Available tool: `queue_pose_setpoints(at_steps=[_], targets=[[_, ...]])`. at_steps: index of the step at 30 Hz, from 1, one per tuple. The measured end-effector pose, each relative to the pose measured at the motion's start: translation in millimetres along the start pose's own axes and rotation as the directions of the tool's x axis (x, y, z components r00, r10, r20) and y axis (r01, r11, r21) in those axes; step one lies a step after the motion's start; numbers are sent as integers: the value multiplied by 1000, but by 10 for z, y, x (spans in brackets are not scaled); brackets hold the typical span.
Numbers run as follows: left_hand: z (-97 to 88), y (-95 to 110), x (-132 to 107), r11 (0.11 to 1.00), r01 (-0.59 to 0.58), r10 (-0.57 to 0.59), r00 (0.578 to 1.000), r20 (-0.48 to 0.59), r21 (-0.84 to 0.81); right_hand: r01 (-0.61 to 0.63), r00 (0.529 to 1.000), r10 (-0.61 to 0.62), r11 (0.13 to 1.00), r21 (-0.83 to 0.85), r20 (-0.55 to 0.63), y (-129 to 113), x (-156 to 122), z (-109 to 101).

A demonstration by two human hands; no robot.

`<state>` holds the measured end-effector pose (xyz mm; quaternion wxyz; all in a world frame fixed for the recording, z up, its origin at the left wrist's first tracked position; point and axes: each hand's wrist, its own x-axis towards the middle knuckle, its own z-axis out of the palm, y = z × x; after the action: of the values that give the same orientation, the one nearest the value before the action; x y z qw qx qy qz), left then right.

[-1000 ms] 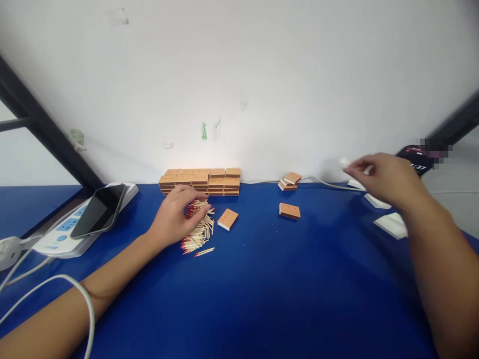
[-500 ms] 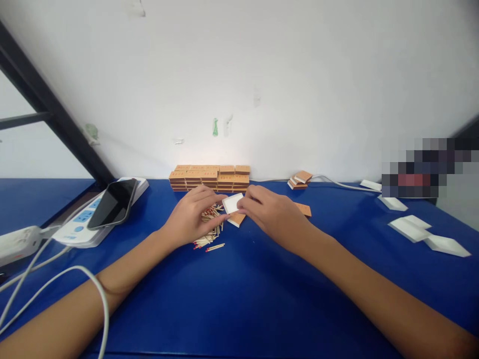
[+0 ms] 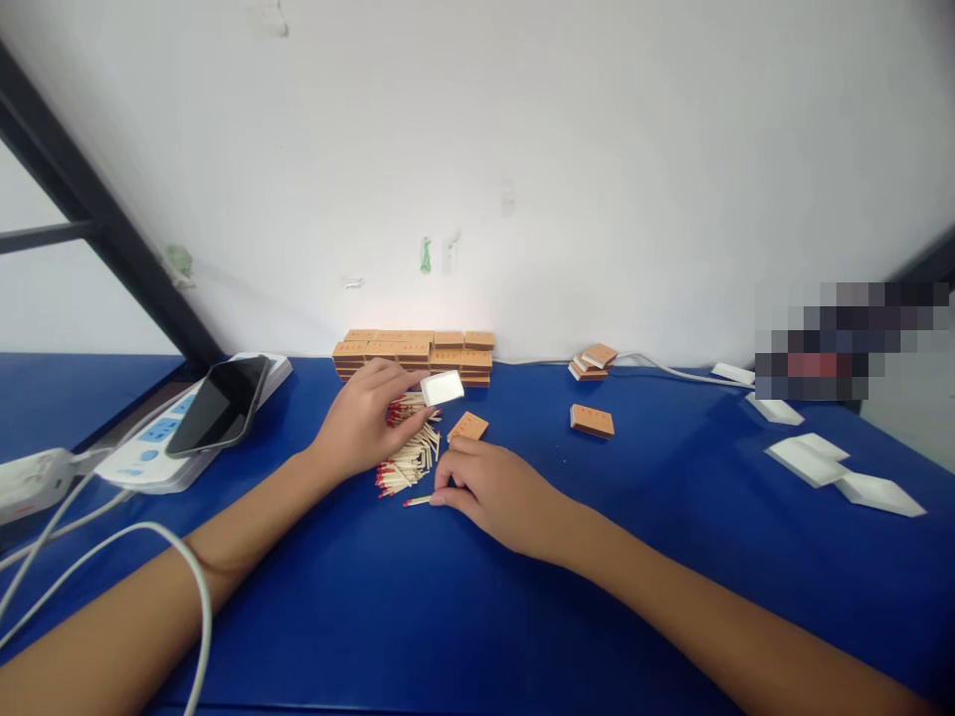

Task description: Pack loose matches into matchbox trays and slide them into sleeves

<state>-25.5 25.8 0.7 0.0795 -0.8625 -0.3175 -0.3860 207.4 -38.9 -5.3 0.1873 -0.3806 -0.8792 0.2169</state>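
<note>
My left hand (image 3: 367, 418) grips a small white matchbox tray (image 3: 443, 388) by its left end, thumb below and fingers above. Under that hand lies a heap of red-tipped matches (image 3: 409, 462), partly covered by the fingers. My right hand (image 3: 488, 487) is closed in a pinch at the near edge of the heap, with its fingertips on the ends of loose matches (image 3: 418, 502); how many is hard to make out. Just beyond its knuckles sits an orange matchbox sleeve (image 3: 469, 428), partly hidden by the hand.
Stacked matchboxes (image 3: 418, 353) stand against the wall. To the right are a small pile of matchboxes (image 3: 593, 362), a single matchbox (image 3: 592, 421) and several loose white trays (image 3: 810, 460). A phone (image 3: 219, 408) rests on a power strip (image 3: 141, 465) at left; a white cable (image 3: 200, 597) crosses my left forearm.
My right hand has left the white tray and come down toward me to the loose matches. My left hand keeps the tray, now slightly farther left.
</note>
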Motion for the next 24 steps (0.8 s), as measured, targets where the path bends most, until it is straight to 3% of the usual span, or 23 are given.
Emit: queue_pose_setpoints(at_steps=[3, 6, 9, 12, 19, 24], targets=[[2, 8, -2, 1000, 3, -3, 1000, 19, 7, 61, 998, -64, 992, -109, -21, 79, -43, -40], [6, 29, -5, 1000, -3, 3, 998, 61, 4, 113, 977, -155, 959, -260, -146, 251, -113, -199], [10, 96, -4, 998, -53, 54, 994, 99, -20, 52, 912, -221, 898, -437, -346, 423, -160, -397], [15, 200, -4, 993, -105, 109, 989, 104, -50, 0, 855, -273, 850, -526, -441, 483, -174, -496], [33, 367, -2, 990, -96, 108, 989, 106, -107, 49, 880, -342, 757, -652, -330, 366, -160, -368], [33, 342, 5, 991, -94, 102, 991, 89, -93, 85, 871, -354, 792, -605, -340, 353, -158, -322]])
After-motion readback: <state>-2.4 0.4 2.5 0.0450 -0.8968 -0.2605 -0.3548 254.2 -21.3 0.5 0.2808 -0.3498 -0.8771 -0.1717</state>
